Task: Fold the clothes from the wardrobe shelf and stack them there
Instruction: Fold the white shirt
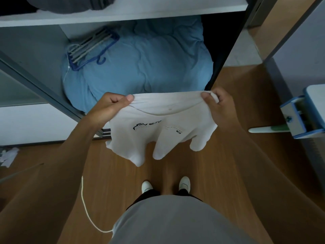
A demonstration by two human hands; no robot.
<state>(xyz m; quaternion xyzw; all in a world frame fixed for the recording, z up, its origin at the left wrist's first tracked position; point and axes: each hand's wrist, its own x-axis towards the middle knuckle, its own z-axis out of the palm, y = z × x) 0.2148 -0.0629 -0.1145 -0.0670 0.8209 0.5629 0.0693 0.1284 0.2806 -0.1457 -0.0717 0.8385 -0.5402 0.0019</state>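
Note:
A white T-shirt [158, 127] with black printed lettering hangs in the air in front of the open wardrobe. My left hand [112, 104] pinches its upper edge at the left corner. At the right corner my right hand [216, 104] grips the same edge. The cloth is stretched between both hands and its lower part droops in loose folds above the wooden floor. On the white wardrobe shelf [123, 14] at the top lies a dark grey garment [70, 4], partly cut off by the frame.
A bulky blue quilt [149, 64] fills the wardrobe's lower compartment, with a bundle of blue and grey hangers [89, 48] on it. A blue-and-white desk edge [302, 115] stands at the right. Scraps of white paper [8, 155] and a white cord [86, 205] lie on the floor.

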